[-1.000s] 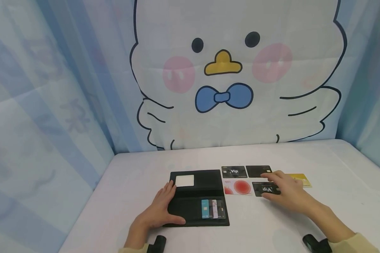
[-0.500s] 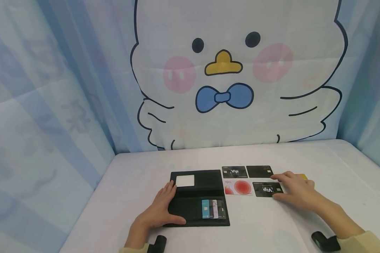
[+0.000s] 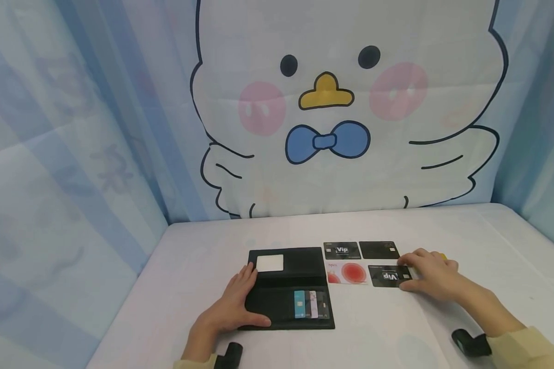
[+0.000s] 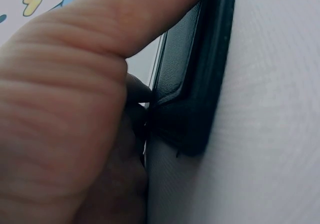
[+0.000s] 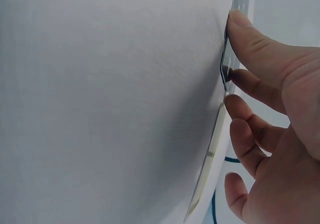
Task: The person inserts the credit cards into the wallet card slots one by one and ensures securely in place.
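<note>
An open black card wallet (image 3: 272,302) lies flat on the white table. My left hand (image 3: 233,302) rests on its left side, fingers straight near the upper panel and thumb along the lower edge. Several cards (image 3: 310,304) sit in the lower panel's slots. Over at the right, my right hand (image 3: 436,277) has thumb and index finger at the right end of a black VIP card (image 3: 388,276), pinching its two corners. In the right wrist view that card (image 5: 229,54) shows edge-on between them. Beneath the other fingers is a yellow card (image 3: 443,256), mostly hidden.
Beside the wallet lie another black VIP card (image 3: 341,250), a plain black card (image 3: 379,250) and a white card with red circles (image 3: 347,273). A cartoon-printed curtain (image 3: 341,184) hangs behind the table (image 3: 374,343).
My right hand has slid right along the lower black VIP card to its right end, covering most of the yellow card, and its fingers have drawn in slightly. The left hand stays put.
</note>
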The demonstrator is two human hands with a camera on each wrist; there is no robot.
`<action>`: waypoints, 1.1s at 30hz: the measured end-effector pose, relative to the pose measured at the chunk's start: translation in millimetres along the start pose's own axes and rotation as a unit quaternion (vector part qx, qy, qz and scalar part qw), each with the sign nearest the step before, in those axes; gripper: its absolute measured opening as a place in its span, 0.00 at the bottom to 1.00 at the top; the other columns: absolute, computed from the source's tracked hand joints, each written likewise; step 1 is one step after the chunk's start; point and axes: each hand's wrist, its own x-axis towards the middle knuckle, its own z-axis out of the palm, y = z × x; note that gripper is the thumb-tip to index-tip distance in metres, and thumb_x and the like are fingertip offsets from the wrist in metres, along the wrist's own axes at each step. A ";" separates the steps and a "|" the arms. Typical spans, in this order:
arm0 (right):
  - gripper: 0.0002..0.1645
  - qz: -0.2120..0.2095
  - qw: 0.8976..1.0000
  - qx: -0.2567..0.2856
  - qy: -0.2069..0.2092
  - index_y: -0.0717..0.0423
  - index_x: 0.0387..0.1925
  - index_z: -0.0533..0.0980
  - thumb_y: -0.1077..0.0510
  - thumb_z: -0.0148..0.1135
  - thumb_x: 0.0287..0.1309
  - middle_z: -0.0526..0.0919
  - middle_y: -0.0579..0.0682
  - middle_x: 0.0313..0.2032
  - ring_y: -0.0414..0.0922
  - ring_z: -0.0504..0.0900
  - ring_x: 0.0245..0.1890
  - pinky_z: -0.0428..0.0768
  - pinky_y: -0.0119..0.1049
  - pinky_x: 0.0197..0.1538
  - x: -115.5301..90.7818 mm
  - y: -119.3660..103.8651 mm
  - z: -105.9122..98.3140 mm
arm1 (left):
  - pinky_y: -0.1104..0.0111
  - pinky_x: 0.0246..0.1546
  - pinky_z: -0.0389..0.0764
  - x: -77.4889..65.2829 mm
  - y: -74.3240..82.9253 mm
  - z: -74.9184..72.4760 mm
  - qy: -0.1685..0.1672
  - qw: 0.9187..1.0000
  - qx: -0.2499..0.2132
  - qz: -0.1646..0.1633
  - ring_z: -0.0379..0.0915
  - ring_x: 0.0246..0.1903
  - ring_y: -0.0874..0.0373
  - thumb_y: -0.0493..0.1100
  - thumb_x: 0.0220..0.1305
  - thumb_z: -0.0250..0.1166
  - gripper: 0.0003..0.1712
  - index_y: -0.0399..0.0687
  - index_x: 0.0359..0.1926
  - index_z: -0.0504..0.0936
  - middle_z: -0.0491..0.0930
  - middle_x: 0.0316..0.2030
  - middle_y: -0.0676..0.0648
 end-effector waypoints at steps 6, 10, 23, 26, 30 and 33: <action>0.33 0.008 1.000 -0.001 -0.026 0.57 0.49 0.78 0.42 0.79 0.48 0.76 0.66 0.49 0.64 0.71 0.46 0.66 0.72 0.44 6.4 0.6 -0.9 | 0.46 0.75 0.36 1.0 -1.1 -0.7 0.001 1.000 0.003 0.000 0.31 0.77 0.40 0.60 0.47 0.81 0.69 0.31 0.77 0.51 0.40 0.79 0.35; 0.32 0.005 1.000 0.001 -0.024 0.56 0.48 0.76 0.44 0.79 0.47 0.75 0.64 0.47 0.63 0.71 0.46 0.66 0.73 0.44 6.7 0.8 -1.9 | 0.46 0.75 0.37 0.6 -1.0 -0.2 0.000 1.000 0.002 0.000 0.32 0.78 0.41 0.60 0.47 0.81 0.69 0.31 0.77 0.51 0.40 0.79 0.36; 0.36 -0.011 1.000 0.006 0.014 0.57 0.50 0.69 0.48 0.81 0.46 0.77 0.46 0.31 0.50 0.75 0.35 0.65 0.66 0.40 -0.8 -1.3 1.1 | 0.46 0.75 0.37 -0.7 1.7 -1.1 0.000 1.000 0.002 0.000 0.32 0.78 0.40 0.59 0.47 0.81 0.69 0.31 0.77 0.51 0.40 0.79 0.35; 0.36 -0.016 1.000 0.017 0.013 0.57 0.51 0.69 0.49 0.80 0.48 0.74 0.45 0.30 0.46 0.73 0.32 0.65 0.61 0.39 -2.8 -2.2 1.0 | 0.46 0.75 0.36 -0.5 1.8 -1.2 -0.001 1.000 0.000 0.001 0.32 0.77 0.40 0.59 0.47 0.81 0.69 0.30 0.77 0.51 0.40 0.79 0.35; 0.36 -0.019 0.999 0.027 0.009 0.57 0.53 0.69 0.49 0.80 0.48 0.74 0.45 0.31 0.46 0.72 0.32 0.66 0.55 0.37 -4.2 -1.5 -0.4 | 0.46 0.75 0.36 -0.4 1.6 -0.8 -0.001 1.000 -0.001 0.000 0.32 0.77 0.40 0.59 0.47 0.81 0.69 0.30 0.77 0.51 0.40 0.79 0.35; 0.37 -0.024 0.999 0.030 0.006 0.58 0.54 0.70 0.50 0.80 0.47 0.74 0.46 0.32 0.46 0.71 0.33 0.67 0.51 0.36 -5.0 -0.9 -0.1 | 0.45 0.75 0.36 -0.9 1.4 -0.7 -0.001 1.000 -0.002 -0.002 0.32 0.77 0.40 0.59 0.47 0.81 0.69 0.30 0.77 0.51 0.40 0.79 0.35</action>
